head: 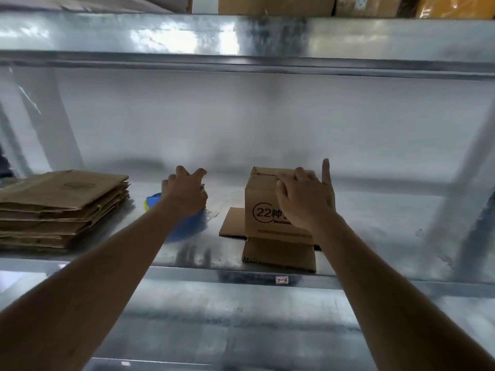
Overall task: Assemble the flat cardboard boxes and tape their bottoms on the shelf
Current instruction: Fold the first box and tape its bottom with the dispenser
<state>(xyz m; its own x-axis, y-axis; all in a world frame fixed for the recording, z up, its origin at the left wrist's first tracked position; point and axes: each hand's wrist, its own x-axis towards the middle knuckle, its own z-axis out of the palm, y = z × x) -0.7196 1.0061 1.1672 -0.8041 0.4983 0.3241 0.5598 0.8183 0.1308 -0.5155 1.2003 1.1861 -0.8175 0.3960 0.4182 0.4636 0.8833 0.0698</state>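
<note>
A small brown cardboard box point(261, 199) stands opened up on the metal shelf point(203, 271), its lower flaps spread flat toward me and to the left. My right hand point(308, 196) presses on the box's top and front face, index finger sticking up. My left hand point(186, 192) lies over a blue tape dispenser point(184, 227) to the left of the box, fingers curled onto it. A stack of flat cardboard boxes point(61, 207) lies at the shelf's left end.
The shelf's back wall is bare shiny metal. An upper shelf beam point(241, 38) runs overhead with cartons point(276, 4) on it. A slanted upright post point(463, 188) stands at the right. A small label point(281, 279) marks the front edge.
</note>
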